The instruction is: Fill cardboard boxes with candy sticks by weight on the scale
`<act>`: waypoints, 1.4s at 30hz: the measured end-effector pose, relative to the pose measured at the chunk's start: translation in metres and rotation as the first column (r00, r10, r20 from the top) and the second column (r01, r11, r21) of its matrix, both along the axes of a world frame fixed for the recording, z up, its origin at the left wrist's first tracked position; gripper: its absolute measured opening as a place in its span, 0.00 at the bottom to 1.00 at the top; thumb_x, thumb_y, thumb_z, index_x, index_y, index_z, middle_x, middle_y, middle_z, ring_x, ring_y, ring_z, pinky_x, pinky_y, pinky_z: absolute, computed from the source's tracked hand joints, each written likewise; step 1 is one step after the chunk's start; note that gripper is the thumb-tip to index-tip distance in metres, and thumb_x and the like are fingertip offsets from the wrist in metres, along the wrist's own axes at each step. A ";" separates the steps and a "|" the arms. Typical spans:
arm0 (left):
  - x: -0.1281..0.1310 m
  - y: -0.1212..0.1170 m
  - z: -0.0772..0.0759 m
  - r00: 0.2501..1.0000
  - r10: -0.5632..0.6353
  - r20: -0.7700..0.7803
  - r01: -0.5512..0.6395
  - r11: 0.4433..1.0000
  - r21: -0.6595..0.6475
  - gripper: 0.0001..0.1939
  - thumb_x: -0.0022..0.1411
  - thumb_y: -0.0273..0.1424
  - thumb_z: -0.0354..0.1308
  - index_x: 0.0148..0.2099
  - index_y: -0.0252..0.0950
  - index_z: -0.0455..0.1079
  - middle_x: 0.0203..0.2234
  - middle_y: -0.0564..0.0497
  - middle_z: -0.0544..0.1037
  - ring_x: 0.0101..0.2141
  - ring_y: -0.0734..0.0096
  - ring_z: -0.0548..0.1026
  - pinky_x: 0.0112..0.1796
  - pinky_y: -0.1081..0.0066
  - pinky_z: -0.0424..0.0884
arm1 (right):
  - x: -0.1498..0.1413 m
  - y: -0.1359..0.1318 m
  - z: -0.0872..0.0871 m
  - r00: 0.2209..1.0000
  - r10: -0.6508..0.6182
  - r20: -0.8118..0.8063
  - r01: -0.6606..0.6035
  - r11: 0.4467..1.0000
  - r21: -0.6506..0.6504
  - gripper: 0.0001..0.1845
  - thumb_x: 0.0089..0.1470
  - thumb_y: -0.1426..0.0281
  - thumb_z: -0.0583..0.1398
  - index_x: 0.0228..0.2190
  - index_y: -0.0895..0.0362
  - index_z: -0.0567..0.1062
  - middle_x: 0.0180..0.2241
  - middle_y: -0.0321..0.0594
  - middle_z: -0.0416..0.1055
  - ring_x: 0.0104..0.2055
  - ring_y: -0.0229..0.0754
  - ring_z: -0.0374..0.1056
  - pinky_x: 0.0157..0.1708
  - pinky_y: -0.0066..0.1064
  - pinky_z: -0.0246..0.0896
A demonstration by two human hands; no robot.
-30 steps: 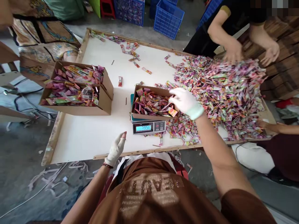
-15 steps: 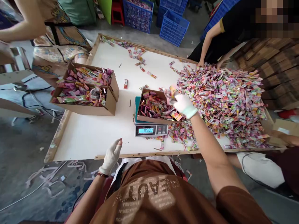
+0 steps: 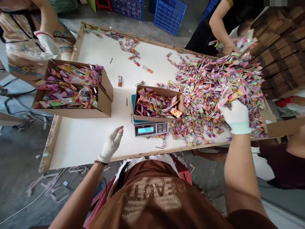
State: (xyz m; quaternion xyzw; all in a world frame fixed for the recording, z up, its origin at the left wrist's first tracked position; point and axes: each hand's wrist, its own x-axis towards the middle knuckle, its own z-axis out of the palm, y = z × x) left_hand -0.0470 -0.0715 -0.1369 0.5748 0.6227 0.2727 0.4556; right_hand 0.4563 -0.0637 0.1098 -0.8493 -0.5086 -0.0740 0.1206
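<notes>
My right hand (image 3: 236,117), in a white glove, grips several small candy packets (image 3: 234,94) above the right part of a large heap of packets (image 3: 202,86). At the front edge of the table my left hand (image 3: 111,143), also gloved, is held half-curled with its fingers apart from the thumb and nothing in it. Between my hands stands a digital scale (image 3: 151,128) with a lit blue display. An open cardboard box (image 3: 157,119) full of candy packets sits on its plate, a little to the right of centre.
Two filled cardboard boxes (image 3: 78,113) stand side by side at the table's left. Loose packets (image 3: 147,69) lie on the white table top (image 3: 88,133). A co-worker's hands (image 3: 230,47) lift packets at the far right. A blue crate (image 3: 169,16) stands on the floor beyond.
My right hand has moved from the box on the scale rightward to over the heap, with packets in it. The co-worker at the back has lifted packets. The scale's reading has dropped.
</notes>
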 end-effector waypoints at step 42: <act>0.179 0.071 0.159 0.403 -0.588 -0.701 0.711 0.683 -0.165 0.14 0.66 0.22 0.55 0.47 0.26 0.80 0.44 0.29 0.82 0.49 0.40 0.81 0.44 0.51 0.79 | -0.092 0.081 -0.057 0.679 0.593 -0.433 -0.642 0.765 0.040 0.11 0.63 0.69 0.58 0.42 0.55 0.80 0.43 0.42 0.82 0.46 0.46 0.76 0.50 0.37 0.67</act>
